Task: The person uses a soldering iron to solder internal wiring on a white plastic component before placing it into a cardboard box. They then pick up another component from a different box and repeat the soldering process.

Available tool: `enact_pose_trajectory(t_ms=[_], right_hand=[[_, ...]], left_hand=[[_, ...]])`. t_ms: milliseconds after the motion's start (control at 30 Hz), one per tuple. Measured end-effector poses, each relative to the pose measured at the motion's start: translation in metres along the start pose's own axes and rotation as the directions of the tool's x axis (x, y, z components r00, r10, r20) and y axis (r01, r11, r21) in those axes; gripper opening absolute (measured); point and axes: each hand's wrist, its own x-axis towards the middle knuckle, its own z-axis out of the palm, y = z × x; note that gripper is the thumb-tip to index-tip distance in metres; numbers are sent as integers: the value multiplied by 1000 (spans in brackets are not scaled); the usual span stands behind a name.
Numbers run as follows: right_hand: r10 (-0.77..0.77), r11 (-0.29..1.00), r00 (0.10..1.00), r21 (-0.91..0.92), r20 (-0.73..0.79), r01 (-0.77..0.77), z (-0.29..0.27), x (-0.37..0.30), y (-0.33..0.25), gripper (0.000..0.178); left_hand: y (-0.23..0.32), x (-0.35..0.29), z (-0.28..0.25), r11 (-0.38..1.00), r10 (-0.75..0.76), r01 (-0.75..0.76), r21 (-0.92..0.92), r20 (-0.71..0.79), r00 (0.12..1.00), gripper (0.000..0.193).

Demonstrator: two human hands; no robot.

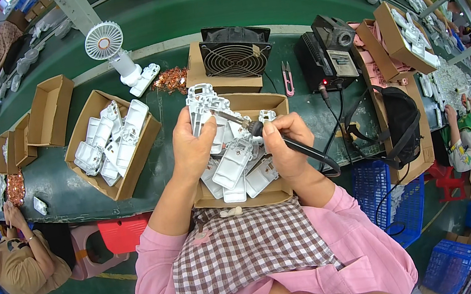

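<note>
Green bench (49, 176) is stretching past the left hand (194, 144), gripping a white casing (202, 102); the right hand (288, 143) is grasping a soldering iron (255, 128), slips risking burns

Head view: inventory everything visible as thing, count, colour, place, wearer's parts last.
Cardboard boxes: several, brown, on green workbench
Loose housings: many, white, in cardboard boxes
Held housing: one, white, centre
Soldering iron: one, black, centre
Portable fans: several, white, along back
Tiny parts: two piles, copper, left half
Cooling fan: one, black, back centre
Soldering station: one, black, back right
Snips: one, pink-handled, beside soldering station
Bag: one, black, right
Crates: several, blue, lower right
Stools: at least two, red, both sides
Conveyor belt: one, green, behind workbench
Other people: several, mixed clothing, edges
Apron: one, brown check, lower centre
Left hand: one, bare, on held housing
Right hand: one, bare, around soldering iron
</note>
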Motion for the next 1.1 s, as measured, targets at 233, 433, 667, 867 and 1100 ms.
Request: enact_pose_trajectory(t_ms=[233,433,667,867,1100], right_hand=[[24,999,1000,29,-1,-24,2,1,-2,14],[-64,992,997,-101,51,69,0,2,1,10],[-169,985,985,11,-36,170,-3,-1,4,9],[-143,988,988,55,-58,146,-3,-2,5,10],[-61,997,998,36,2,61,0,0,0,13]], left_hand=[[-2,0,-1,999,15,-15,31,-12,1000,26],[-1,1,-1,1000,-21,21,8,-1,1000,27],[1,1,2,997,77,-76,-31,40,996,44],[1,-1,5,973,179,-177,148,-3,984,40],[3,0,6,990,122,-127,-54,-94,988,21]])
